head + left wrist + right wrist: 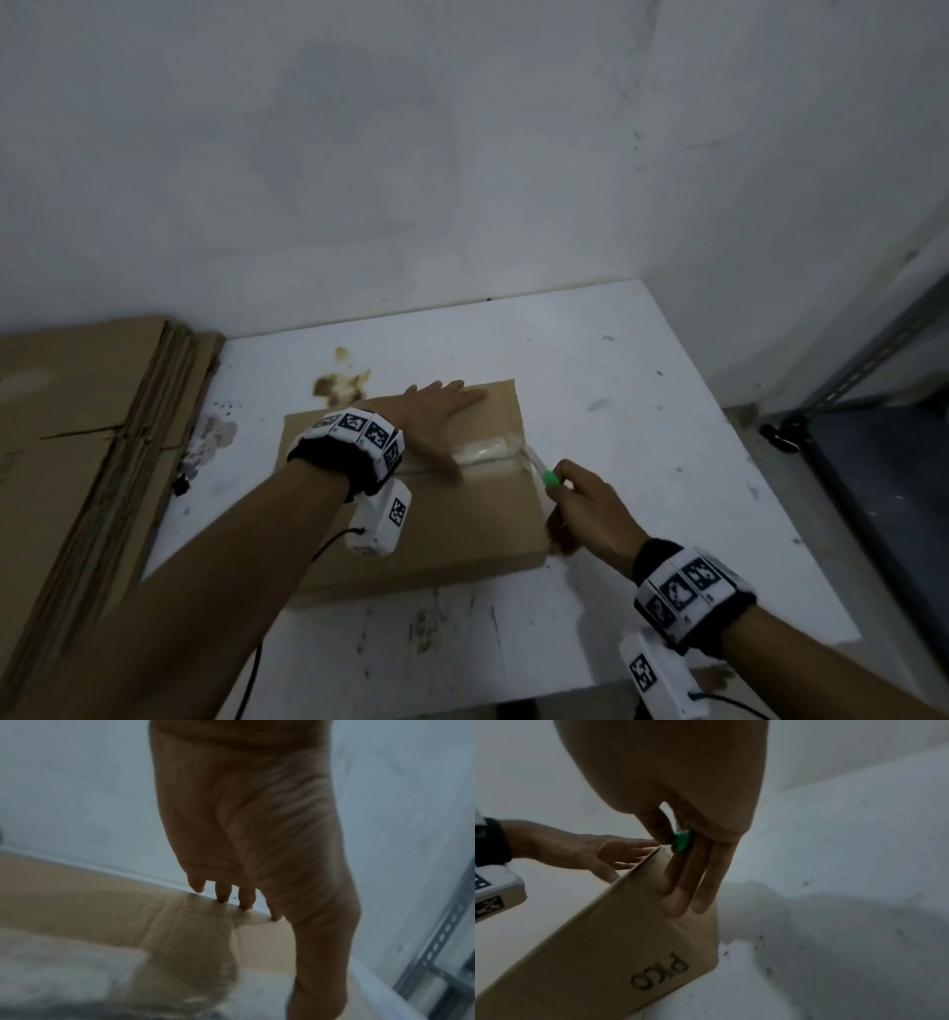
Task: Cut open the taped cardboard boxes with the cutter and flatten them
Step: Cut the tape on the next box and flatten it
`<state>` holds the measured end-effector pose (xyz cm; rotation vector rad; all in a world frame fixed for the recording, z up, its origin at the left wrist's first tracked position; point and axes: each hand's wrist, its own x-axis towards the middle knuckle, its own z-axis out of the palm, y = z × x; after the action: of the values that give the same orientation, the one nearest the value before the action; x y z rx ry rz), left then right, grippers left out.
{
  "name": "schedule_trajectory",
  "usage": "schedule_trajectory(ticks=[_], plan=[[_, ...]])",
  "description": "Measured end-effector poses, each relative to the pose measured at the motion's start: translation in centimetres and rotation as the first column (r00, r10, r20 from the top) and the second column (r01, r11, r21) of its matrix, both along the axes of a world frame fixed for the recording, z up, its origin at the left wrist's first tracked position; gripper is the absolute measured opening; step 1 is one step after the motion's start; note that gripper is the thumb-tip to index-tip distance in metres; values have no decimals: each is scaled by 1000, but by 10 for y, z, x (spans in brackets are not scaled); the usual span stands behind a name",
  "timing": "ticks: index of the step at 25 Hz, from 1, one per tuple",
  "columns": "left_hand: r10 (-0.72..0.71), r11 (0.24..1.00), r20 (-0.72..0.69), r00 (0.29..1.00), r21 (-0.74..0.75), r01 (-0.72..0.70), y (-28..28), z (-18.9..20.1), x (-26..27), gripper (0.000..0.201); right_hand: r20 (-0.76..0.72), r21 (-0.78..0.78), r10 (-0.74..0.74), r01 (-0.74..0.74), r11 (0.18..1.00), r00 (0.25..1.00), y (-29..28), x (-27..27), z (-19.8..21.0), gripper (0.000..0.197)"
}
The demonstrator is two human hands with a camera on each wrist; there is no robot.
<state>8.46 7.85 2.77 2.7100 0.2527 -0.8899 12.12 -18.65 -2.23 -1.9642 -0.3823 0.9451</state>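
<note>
One cutter pinched in right hand, at box edge by the tape. Left hand flat on top, on the counter. Tape not cut through. Flat boxes stacked left.

The cardboard box takes up the middle of the white bench, with the left hand spread flat across its top and the right hand close against its right end, gripping the green cutter. Bare bench lies right of the box, out to the bench edge, and a narrower bare strip runs behind the box up to the wall. Left of the box a short bare stretch ends at a stack of flattened cardboard leaning there. Beyond the right bench edge stands a metal shelf, with a strip of floor between. In front of the box, both forearms cross the near bench
</note>
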Motion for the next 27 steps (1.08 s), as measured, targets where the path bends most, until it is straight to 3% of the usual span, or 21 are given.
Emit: schedule_trajectory(ticks=[2, 8, 17, 25, 27], plan=[[38, 997, 7, 999, -64, -37, -6, 2, 4, 106, -173, 25, -4, 8, 1000, 985, -3, -4, 0, 24], [40, 999, 56, 998, 18, -41, -23, -14, -1, 107, -114, 63, -166, 174, 983, 980, 23, 21, -3, 23], [115, 993, 89, 989, -9, -115, -24, -20, 0, 105, -36, 49, -131, 133, 990, 991, 34, 14, -3, 29], [109, 990, 80, 991, 80, -115, -24, -30, 11, 106, -158, 132, -30, 51, 990, 987, 22, 13, 3, 24], [138, 988, 79, 987, 60, -143, -25, -30, 11, 98, -172, 145, -5, 30, 989, 985, 17, 9, 6, 23]])
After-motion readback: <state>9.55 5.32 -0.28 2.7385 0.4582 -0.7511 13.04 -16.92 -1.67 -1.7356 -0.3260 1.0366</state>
